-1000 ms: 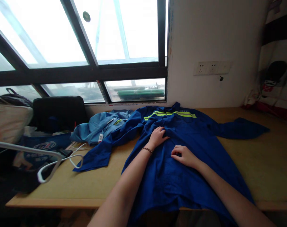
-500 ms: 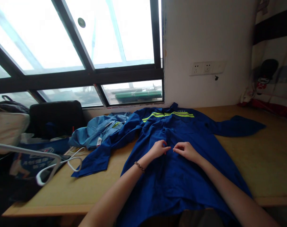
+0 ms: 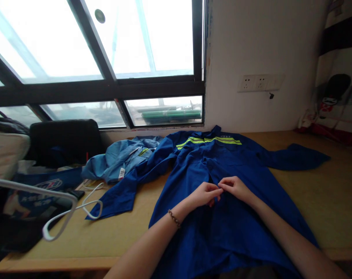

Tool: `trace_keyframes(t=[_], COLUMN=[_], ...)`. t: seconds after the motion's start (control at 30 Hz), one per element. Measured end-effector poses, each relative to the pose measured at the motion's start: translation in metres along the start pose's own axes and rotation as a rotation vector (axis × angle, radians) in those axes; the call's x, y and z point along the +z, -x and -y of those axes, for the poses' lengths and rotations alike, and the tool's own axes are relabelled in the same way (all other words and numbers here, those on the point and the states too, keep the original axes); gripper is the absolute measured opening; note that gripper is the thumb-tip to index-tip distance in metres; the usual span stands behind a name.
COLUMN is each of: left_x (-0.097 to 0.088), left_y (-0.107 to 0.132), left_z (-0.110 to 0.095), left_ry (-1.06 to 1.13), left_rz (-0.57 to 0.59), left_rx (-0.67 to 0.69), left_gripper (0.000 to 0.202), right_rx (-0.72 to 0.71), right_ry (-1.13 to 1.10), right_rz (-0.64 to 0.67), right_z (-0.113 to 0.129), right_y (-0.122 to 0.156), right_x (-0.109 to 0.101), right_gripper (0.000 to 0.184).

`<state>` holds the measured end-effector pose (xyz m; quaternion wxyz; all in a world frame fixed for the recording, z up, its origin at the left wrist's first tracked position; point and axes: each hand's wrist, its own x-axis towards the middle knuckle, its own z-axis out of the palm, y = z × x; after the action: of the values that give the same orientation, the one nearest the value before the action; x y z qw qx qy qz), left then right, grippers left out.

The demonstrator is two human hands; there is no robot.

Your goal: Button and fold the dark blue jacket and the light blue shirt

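Note:
A dark blue work jacket [image 3: 236, 228] with yellow reflective stripes lies spread front-up on the wooden table [image 3: 323, 201], sleeves out to both sides. My left hand [image 3: 204, 193] and my right hand [image 3: 235, 187] meet at the middle of its front. Both are closed in a pinch on the jacket's front edge, fingertips touching each other. A bead bracelet sits on my left wrist.
A lighter blue garment [image 3: 120, 157] is bunched at the jacket's left sleeve. A white hanger [image 3: 68, 215] lies at the table's left end beside a black bag [image 3: 65, 141] and a blue printed bag [image 3: 39, 188]. Wall sockets [image 3: 258, 82] are behind, with bedding at far right.
My hands left their flat, separate spots on the jacket's chest, drew together and closed in a pinch at the front's centre, a little nearer to me.

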<state>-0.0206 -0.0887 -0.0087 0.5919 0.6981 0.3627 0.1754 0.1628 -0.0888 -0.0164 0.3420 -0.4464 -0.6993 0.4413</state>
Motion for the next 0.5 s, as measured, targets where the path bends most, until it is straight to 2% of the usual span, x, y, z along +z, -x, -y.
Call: trace_keyframes(t=[0.13, 0.2, 0.27, 0.33, 0.4, 0.5], left_x=[0.008, 0.009, 0.01, 0.009, 0.007, 0.001], left_y=[0.007, 0.008, 0.007, 0.004, 0.001, -0.002], left_z=[-0.006, -0.006, -0.005, -0.003, -0.002, 0.001], left_ry=[0.329, 0.432, 0.431, 0.355, 0.265, 0.064], left_rz=[0.185, 0.243, 0.234, 0.162, 0.036, -0.218], left_rx=[0.044, 0.034, 0.024, 0.054, 0.117, 0.189], left_gripper=[0.051, 0.057, 0.056, 0.049, 0.041, 0.03], right_rx=[0.027, 0.042, 0.083, 0.147, 0.216, 0.316], right_ry=[-0.022, -0.073, -0.162, -0.264, -0.356, -0.468], right_rz=[-0.081, -0.052, 0.038, 0.13, 0.182, 0.159], right_z=[0.002, 0.004, 0.006, 0.006, 0.005, 0.003], right_y=[0.0, 0.001, 0.002, 0.004, 0.005, 0.007], right_x=[-0.004, -0.005, -0.005, -0.005, -0.006, -0.012], right_gripper=[0.035, 0.036, 0.031, 0.028, 0.029, 0.031])
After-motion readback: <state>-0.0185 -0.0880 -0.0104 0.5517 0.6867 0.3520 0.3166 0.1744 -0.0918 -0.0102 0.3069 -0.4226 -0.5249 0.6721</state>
